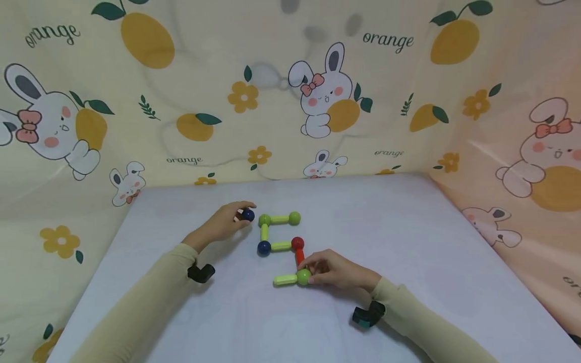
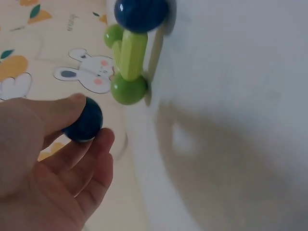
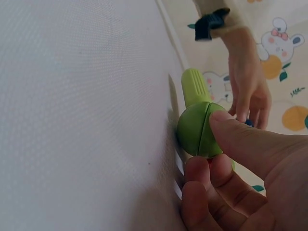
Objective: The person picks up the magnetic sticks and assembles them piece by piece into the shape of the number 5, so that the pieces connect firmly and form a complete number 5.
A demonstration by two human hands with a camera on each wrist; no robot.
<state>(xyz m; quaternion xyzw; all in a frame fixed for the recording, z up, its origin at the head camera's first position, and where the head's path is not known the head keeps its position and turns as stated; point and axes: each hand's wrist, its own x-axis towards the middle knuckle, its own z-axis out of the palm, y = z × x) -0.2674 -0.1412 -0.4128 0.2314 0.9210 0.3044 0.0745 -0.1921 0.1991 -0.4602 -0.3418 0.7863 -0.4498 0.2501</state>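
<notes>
Balls and rods joined in an S-like chain [image 1: 281,246] lie on the white table. Its balls are light green at the top, dark blue [image 1: 264,248] at the left bend, red [image 1: 297,243] at the right bend and green [image 1: 303,277] at the bottom. Light green rods link most of them, and one rod [image 1: 299,257] is red. My left hand [image 1: 221,222] pinches a loose dark blue ball [image 2: 86,120] between thumb and fingers, left of the chain's upper corner and apart from it. With thumb and fingertips my right hand [image 1: 335,269] pinches the bottom green ball, from which a green rod [image 3: 194,85] sticks out leftward.
A cloth printed with rabbits and oranges [image 1: 204,101] stands as a wall behind the table [image 1: 236,322] and along its sides. A dark camera is strapped at each wrist, hanging close over the tabletop.
</notes>
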